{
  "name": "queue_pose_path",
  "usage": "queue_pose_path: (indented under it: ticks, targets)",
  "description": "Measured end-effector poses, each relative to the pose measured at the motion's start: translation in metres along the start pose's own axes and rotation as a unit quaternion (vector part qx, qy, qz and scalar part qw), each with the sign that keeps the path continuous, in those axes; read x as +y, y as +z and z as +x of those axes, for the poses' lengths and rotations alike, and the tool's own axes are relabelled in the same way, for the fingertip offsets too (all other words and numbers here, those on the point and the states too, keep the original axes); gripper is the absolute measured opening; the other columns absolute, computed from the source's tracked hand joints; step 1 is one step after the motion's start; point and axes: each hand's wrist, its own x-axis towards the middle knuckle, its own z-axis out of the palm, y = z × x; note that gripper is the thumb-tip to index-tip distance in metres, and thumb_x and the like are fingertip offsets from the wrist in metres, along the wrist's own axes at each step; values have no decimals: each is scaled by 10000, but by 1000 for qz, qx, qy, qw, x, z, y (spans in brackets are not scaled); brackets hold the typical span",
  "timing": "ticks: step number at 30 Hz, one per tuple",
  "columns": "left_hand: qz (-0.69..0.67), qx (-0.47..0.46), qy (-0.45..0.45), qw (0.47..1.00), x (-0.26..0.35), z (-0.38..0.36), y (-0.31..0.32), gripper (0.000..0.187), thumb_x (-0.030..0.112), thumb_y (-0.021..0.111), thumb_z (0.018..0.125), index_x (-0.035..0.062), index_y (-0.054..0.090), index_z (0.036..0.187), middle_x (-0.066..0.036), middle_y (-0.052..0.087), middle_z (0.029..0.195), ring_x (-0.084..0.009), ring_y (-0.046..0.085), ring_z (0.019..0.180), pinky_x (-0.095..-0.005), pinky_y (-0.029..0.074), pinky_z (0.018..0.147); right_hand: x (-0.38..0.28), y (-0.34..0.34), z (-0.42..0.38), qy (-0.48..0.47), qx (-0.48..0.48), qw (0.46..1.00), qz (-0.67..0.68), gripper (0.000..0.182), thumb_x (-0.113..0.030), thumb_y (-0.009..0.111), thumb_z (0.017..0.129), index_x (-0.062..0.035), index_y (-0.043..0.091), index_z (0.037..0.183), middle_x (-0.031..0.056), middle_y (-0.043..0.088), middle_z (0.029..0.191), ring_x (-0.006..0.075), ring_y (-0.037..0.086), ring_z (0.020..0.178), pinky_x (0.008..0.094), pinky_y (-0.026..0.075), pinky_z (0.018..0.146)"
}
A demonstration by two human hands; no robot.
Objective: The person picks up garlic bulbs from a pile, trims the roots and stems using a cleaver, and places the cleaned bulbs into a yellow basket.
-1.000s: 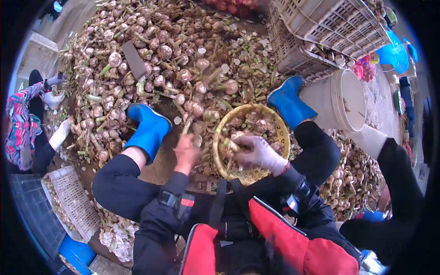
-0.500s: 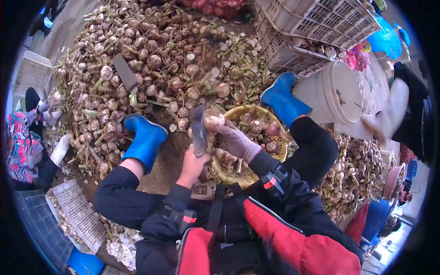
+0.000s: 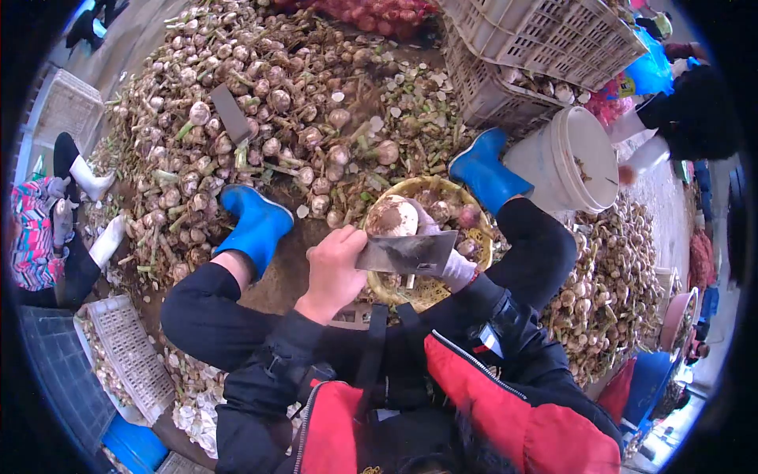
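Note:
My bare left hand (image 3: 335, 267) grips a cleaver (image 3: 407, 253), its broad dark blade lying crosswise with the flat side facing up toward me. Just beyond the blade, a garlic bulb (image 3: 392, 216) with brown outer skin and a white patch is held in my gloved right hand (image 3: 460, 269). The blade hides part of that glove and overlaps the bulb's near side. Both hands are over a yellow woven basket (image 3: 430, 297) between my knees, with several garlic bulbs inside.
A big heap of garlic with stems (image 3: 229, 118) spreads ahead and left, a flat dark bar (image 3: 230, 114) on it. Blue boots (image 3: 257, 229) flank the basket. A white bucket (image 3: 564, 162) and stacked crates (image 3: 545, 39) stand right. People are at both sides.
The cleaver has swung from upright to crosswise, its flat side now showing. My right hand has shifted the bulb slightly right, over the basket. The person at right has moved.

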Motion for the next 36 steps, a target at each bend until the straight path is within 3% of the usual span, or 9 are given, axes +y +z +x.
queue_pose_path:
  ticks: [12, 14, 19, 20, 23, 26, 32, 34, 36]
  targets:
    - [-9, -10, -92, 996, -45, -18, 49, 190, 54, 613, 644, 78, 577, 829, -115, 578, 796, -345, 575, 802, -423, 454, 659, -3, 3, -17, 99, 49, 989, -93, 713, -140, 763, 692, -80, 342, 1264, 55, 539, 1111, 143, 543, 966, 280, 473, 831]
    - [54, -52, -273, 959, -83, -33, 59, 232, 66, 619, 709, 91, 627, 939, -133, 630, 854, -330, 606, 824, -405, 483, 679, -14, 11, -23, 41, 71, 991, -109, 666, -133, 730, 714, -64, 347, 1255, 67, 546, 1105, 156, 549, 978, 295, 482, 805]
    - [-722, -119, -415, 540, -54, -20, 38, 464, 6, 554, 748, 5, 459, 1202, -107, 561, 1132, -218, 611, 930, -307, 511, 760, -5, 0, -7, -123, 9, 922, -367, 858, -261, 811, 556, -65, 394, 1280, 188, 453, 1218, 303, 492, 1106, 380, 428, 908]
    - [-697, -74, -363, 614, -51, -16, 39, 483, -47, 528, 688, -7, 489, 1167, -70, 585, 1023, -191, 602, 888, -286, 493, 766, -15, -1, -4, -145, -46, 831, -536, 912, -260, 821, 528, -84, 381, 1307, 202, 419, 1252, 319, 467, 1136, 381, 420, 921]
    - [-408, -63, -231, 881, -39, -11, 37, 359, -56, 535, 673, -1, 580, 1025, -44, 587, 908, -113, 555, 816, -255, 442, 722, 25, -19, 1, -74, -61, 892, -442, 751, -269, 741, 651, -79, 415, 1301, 173, 409, 1282, 290, 473, 1137, 345, 419, 912]
    - [-288, -26, -167, 943, -37, -20, 44, 304, -64, 577, 649, 21, 595, 940, -66, 580, 902, -225, 584, 781, -317, 455, 681, 25, -6, 7, 290, 22, 956, 36, 439, -143, 648, 747, -27, 555, 1159, 47, 600, 944, 161, 568, 875, 285, 460, 783]
    - [-64, -74, -252, 963, -75, -27, 51, 155, 78, 612, 687, 35, 596, 835, -173, 612, 851, -392, 565, 827, -439, 458, 707, 1, 1, 9, 161, -92, 967, -173, 320, -212, 586, 790, 5, 598, 1025, 67, 610, 841, 98, 531, 768, 259, 449, 692]
    - [-32, -158, -335, 928, -135, -49, 78, 247, 227, 648, 680, 54, 648, 856, -196, 614, 826, -381, 588, 820, -449, 466, 729, -13, -8, 8, 28, -100, 949, -298, 320, -240, 590, 785, -6, 603, 1003, 108, 623, 841, 158, 583, 762, 295, 458, 694]
    - [-68, -70, -380, 920, -139, -26, 80, 274, 194, 665, 668, 46, 655, 899, -183, 611, 904, -365, 578, 880, -426, 464, 785, -21, -32, 14, 153, -99, 906, -381, 365, -333, 609, 762, -30, 627, 965, 176, 623, 844, 324, 610, 819, 378, 473, 751]
